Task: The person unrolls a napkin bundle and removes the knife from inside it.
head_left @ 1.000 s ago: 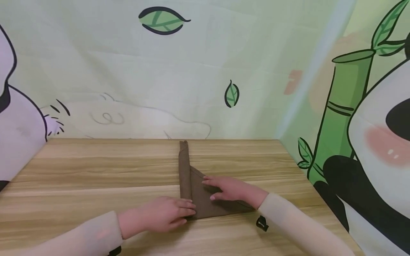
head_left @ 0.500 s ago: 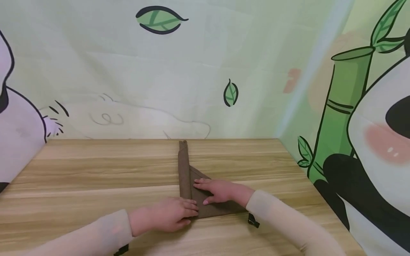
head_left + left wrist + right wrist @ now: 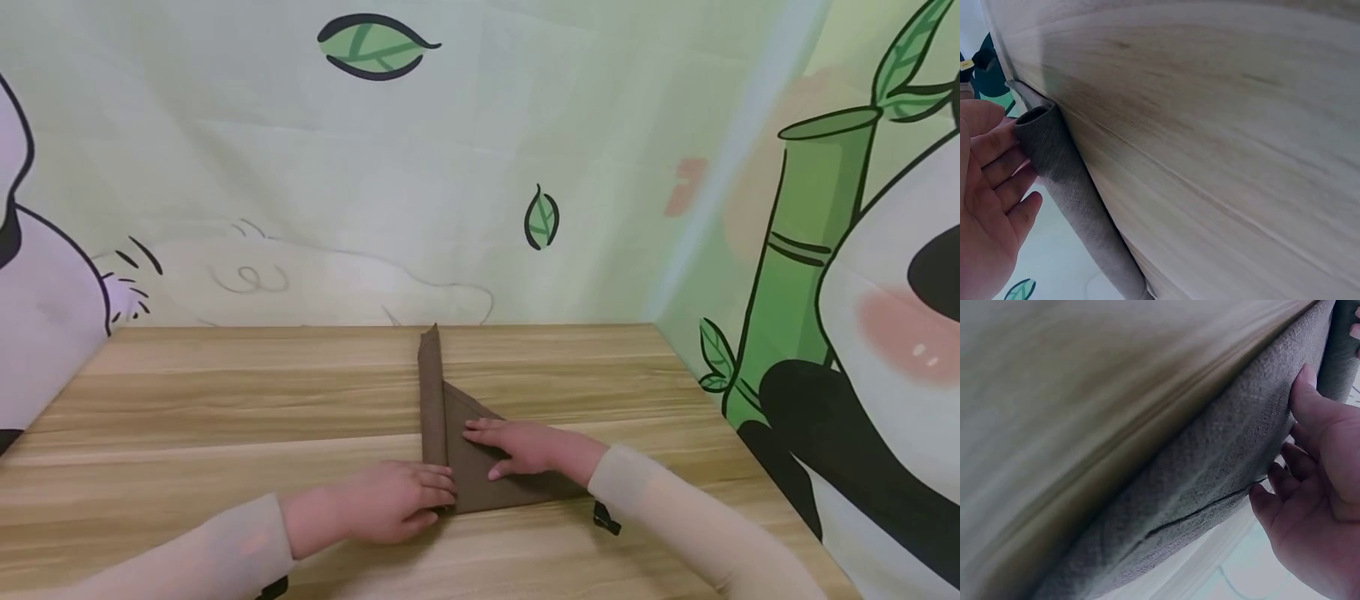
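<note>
A brown cloth [image 3: 476, 487] lies on the table, flat and roughly triangular on its right part. Its left side is rolled into a narrow tube [image 3: 432, 408] that runs away from me to a pointed far end. My left hand [image 3: 393, 500] rests its fingers across the near end of the tube. In the left wrist view, the tube's hollow end [image 3: 1035, 115] shows beside these loosely extended fingers. My right hand [image 3: 525, 447] lies on the flat part with fingers spread. The right wrist view shows its thumb and fingertips touching the woven cloth [image 3: 1229, 437].
The wood-grain table [image 3: 225, 392] extends on both sides of the cloth. Behind it hangs a pale green backdrop [image 3: 450, 150] printed with leaves, bamboo and pandas. A black strap piece [image 3: 606, 518] hangs under the right sleeve.
My right hand slid left over the cloth, then slightly back right. My left hand shifted a little right and returned. The tube's far end now shows a sharper point.
</note>
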`<state>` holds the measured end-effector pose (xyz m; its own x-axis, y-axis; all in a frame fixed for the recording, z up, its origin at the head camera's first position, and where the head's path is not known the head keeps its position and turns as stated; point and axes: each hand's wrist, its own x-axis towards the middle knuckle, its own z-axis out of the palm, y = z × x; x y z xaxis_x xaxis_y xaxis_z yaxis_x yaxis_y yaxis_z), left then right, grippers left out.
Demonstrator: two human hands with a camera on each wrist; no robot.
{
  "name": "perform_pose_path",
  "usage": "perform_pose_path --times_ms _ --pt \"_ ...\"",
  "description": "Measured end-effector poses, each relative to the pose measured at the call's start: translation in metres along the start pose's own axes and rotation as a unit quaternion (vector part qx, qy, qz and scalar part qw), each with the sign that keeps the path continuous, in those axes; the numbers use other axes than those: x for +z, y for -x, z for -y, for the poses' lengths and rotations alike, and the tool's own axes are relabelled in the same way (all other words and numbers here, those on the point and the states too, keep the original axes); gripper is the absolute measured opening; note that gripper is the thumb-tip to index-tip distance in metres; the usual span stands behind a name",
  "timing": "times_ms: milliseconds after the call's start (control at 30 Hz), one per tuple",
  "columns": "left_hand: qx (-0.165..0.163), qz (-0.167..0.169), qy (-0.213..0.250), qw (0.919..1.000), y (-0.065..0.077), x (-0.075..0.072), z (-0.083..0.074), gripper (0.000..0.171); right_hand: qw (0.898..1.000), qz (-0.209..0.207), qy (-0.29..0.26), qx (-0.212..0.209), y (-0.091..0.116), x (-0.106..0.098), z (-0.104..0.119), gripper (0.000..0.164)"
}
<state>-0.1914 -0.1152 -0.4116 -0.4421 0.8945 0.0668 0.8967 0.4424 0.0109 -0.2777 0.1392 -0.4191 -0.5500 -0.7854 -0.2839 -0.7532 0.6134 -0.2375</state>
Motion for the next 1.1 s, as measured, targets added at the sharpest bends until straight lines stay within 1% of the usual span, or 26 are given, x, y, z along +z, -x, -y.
perform_pose_path --times_ms 167,400,633,767,867,967,1100 --pt "-0.003 -0.014 -0.004 0.9999 0.003 0.0 0.001 0.027 1.0 -0.006 -0.004 0.001 0.005 0.001 -0.006 0.07" --pt "-0.007 -0.018 -0.015 0.9997 0.008 -0.001 0.001 0.029 1.0 -0.008 -0.002 0.002 0.014 0.001 -0.011 0.069" --pt "-0.02 -0.021 -0.015 0.9995 0.016 0.001 0.001 0.03 1.0 -0.015 0.001 0.011 0.024 0.003 -0.019 0.07" --pt "-0.018 -0.025 -0.013 0.9994 0.016 0.0 0.002 0.028 1.0 -0.018 -0.011 0.012 0.027 0.003 -0.021 0.069" --pt "-0.012 -0.036 -0.012 0.9992 0.015 -0.001 0.003 0.026 1.0 -0.02 -0.018 0.013 0.027 0.001 -0.02 0.067" --pt "-0.003 -0.048 -0.017 0.9987 0.012 -0.003 0.003 0.025 0.999 -0.035 -0.022 0.007 0.028 -0.002 -0.018 0.065" --pt "-0.001 -0.046 -0.014 0.9989 0.008 -0.005 0.002 0.028 0.997 -0.07 -0.024 -0.002 0.028 -0.006 -0.015 0.063"
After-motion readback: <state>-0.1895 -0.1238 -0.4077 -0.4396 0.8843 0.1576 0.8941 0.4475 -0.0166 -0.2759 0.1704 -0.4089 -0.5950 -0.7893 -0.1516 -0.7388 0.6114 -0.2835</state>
